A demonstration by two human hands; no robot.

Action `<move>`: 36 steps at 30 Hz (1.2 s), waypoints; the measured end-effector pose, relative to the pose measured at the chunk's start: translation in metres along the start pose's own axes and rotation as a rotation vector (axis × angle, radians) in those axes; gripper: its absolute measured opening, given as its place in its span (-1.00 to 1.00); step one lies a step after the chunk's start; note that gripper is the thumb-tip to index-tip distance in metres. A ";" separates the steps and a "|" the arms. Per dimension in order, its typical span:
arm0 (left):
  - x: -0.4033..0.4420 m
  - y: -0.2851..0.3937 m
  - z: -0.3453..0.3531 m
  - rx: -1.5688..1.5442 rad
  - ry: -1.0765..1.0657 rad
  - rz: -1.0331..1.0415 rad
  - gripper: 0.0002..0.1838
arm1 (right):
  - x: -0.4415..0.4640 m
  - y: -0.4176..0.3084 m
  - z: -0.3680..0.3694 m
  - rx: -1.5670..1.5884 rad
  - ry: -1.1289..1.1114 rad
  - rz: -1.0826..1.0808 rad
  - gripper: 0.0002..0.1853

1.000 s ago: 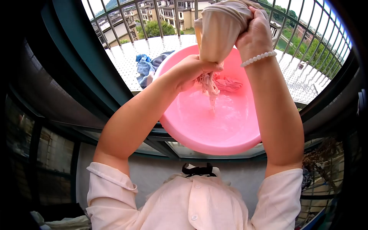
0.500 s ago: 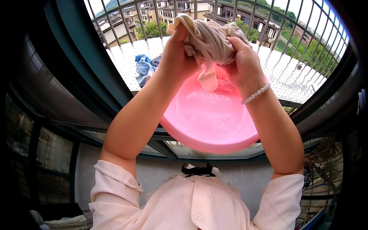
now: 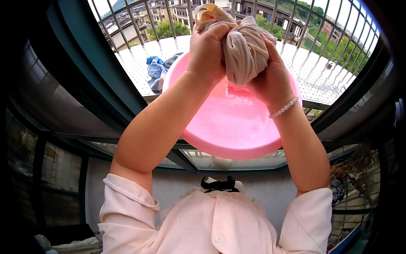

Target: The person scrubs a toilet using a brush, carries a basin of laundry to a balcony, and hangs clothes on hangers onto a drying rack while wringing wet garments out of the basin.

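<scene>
A bunched beige cloth [image 3: 245,53] is held up over the far part of a pink basin [image 3: 232,150]. My left hand [image 3: 209,53] grips its left side, with a yellowish edge of the cloth looping above the fingers. My right hand [image 3: 272,78], below a white bead bracelet [image 3: 284,108] on the wrist, is wrapped round the right side of the bundle. Shallow water shows in the basin. Behind the cloth, a bit of pink fabric [image 3: 240,88] is partly visible in the basin; the rest of it is hidden.
The basin rests on a white perforated ledge [image 3: 317,78] outside a dark window frame [image 3: 91,63]. Blue and grey cloths [image 3: 156,72] lie on the ledge left of the basin. Metal railing bars [image 3: 287,25] run along the far side, with buildings and trees beyond.
The beige cloth was hanging long with my hands one above the other; now it is gathered into a compact bundle between them. My left hand has moved up beside my right hand.
</scene>
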State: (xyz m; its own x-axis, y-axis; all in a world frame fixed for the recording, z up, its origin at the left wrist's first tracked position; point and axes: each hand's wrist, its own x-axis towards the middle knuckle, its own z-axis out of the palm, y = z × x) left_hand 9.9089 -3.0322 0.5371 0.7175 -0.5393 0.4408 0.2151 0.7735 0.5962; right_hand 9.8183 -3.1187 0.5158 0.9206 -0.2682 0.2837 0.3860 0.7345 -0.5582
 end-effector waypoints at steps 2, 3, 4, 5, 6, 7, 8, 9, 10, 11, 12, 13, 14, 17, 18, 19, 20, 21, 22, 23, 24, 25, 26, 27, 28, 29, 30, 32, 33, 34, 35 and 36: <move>-0.002 0.001 0.000 -0.003 0.003 -0.015 -0.83 | 0.006 -0.010 0.000 -0.073 0.013 0.014 -0.62; -0.003 0.001 0.001 0.020 0.013 -0.020 -0.83 | 0.011 -0.011 -0.009 0.012 -0.056 0.073 -0.68; -0.005 0.001 0.000 0.042 0.024 -0.027 -0.82 | 0.015 -0.013 -0.012 -0.073 0.050 0.042 -0.69; -0.008 0.001 0.000 0.064 0.058 -0.063 -0.81 | 0.018 -0.014 -0.011 -0.158 0.156 0.015 -0.70; -0.013 0.002 -0.001 0.087 0.093 -0.097 -0.80 | 0.022 -0.015 -0.011 -0.245 0.259 -0.011 -0.71; -0.016 0.003 -0.001 0.108 0.126 -0.127 -0.78 | 0.026 -0.022 -0.014 -0.236 0.292 -0.029 -0.76; -0.019 0.004 -0.001 0.130 0.159 -0.156 -0.77 | 0.026 -0.023 -0.009 -0.221 0.307 -0.038 -0.77; -0.020 0.003 -0.006 0.138 0.177 -0.243 -0.72 | 0.025 -0.025 -0.002 -0.204 0.323 -0.049 -0.77; -0.021 0.002 -0.011 0.145 0.194 -0.331 -0.68 | 0.024 -0.026 0.001 -0.185 0.343 -0.060 -0.78; -0.022 -0.001 -0.011 -0.007 0.141 -0.396 -0.65 | 0.026 -0.023 -0.001 -0.128 0.319 -0.055 -0.81; -0.023 -0.003 -0.012 -0.161 0.086 -0.460 -0.62 | 0.026 -0.019 -0.004 -0.089 0.299 -0.055 -0.81; -0.022 -0.003 -0.013 -0.176 0.068 -0.436 -0.64 | 0.026 -0.014 -0.006 -0.049 0.280 -0.053 -0.81; -0.019 -0.003 -0.015 -0.191 0.051 -0.410 -0.67 | 0.025 -0.010 -0.005 -0.010 0.261 -0.050 -0.82; -0.012 0.002 -0.015 -0.233 0.034 -0.373 -0.77 | 0.017 0.003 0.004 -0.304 0.482 -0.171 -0.77; -0.010 0.000 -0.019 -0.226 0.061 -0.356 -0.76 | 0.013 0.007 0.007 -0.425 0.577 -0.213 -0.75; -0.006 -0.003 -0.023 -0.219 0.086 -0.340 -0.75 | 0.008 0.008 0.007 -0.521 0.523 -0.216 -0.71; -0.004 -0.005 -0.026 -0.212 0.107 -0.325 -0.73 | 0.002 0.007 0.011 -0.434 0.453 -0.182 -0.71; -0.004 -0.006 -0.025 -0.172 0.111 -0.216 -0.76 | -0.005 0.005 0.019 -0.348 0.385 -0.149 -0.71; -0.003 -0.006 -0.024 -0.112 0.094 -0.143 -0.75 | -0.011 0.003 0.025 -0.261 0.318 -0.116 -0.71; -0.004 -0.004 -0.019 -0.053 0.077 -0.072 -0.75 | -0.015 0.003 0.028 -0.164 0.288 -0.034 -0.71; -0.006 -0.003 -0.017 0.005 0.062 -0.001 -0.75 | -0.008 0.003 0.019 -0.157 0.274 -0.091 -0.70; -0.008 -0.006 -0.018 0.094 0.037 -0.025 -0.74 | 0.006 0.003 0.003 -0.150 0.260 -0.145 -0.70; -0.008 -0.007 -0.017 0.010 0.075 -0.111 -0.74 | 0.010 0.006 0.009 -0.141 0.245 -0.199 -0.69; -0.007 -0.009 -0.016 -0.072 0.114 -0.197 -0.73 | 0.009 0.006 0.016 -0.269 0.361 -0.326 -0.72; -0.008 -0.009 -0.017 -0.152 0.153 -0.280 -0.72 | 0.007 0.014 0.020 -0.510 0.318 -0.504 -0.74; 0.001 -0.011 -0.024 0.080 -0.061 -0.185 -0.71 | 0.005 0.020 0.022 -0.752 0.268 -0.683 -0.75; 0.019 -0.018 -0.038 0.309 -0.276 -0.086 -0.70 | 0.005 0.022 0.023 -0.996 0.211 -0.861 -0.76; 0.047 -0.024 -0.057 0.756 -0.694 0.120 -0.66 | 0.004 0.016 0.021 -1.312 -0.126 -1.123 -0.79; 0.051 -0.027 -0.058 0.443 -0.818 -0.152 -0.71 | 0.004 0.012 0.020 -1.463 -0.315 -1.240 -0.79; 0.055 -0.030 -0.058 0.083 -0.850 -0.497 -0.76 | 0.004 0.010 0.018 -1.603 -0.521 -1.349 -0.80; 0.055 -0.030 -0.054 -0.161 -0.811 -0.811 -0.80 | 0.003 0.010 0.015 -1.687 -0.593 -1.341 -0.79; 0.052 -0.031 -0.058 -0.168 -0.796 -0.805 -0.80 | 0.001 0.010 0.014 -1.723 -0.682 -1.330 -0.79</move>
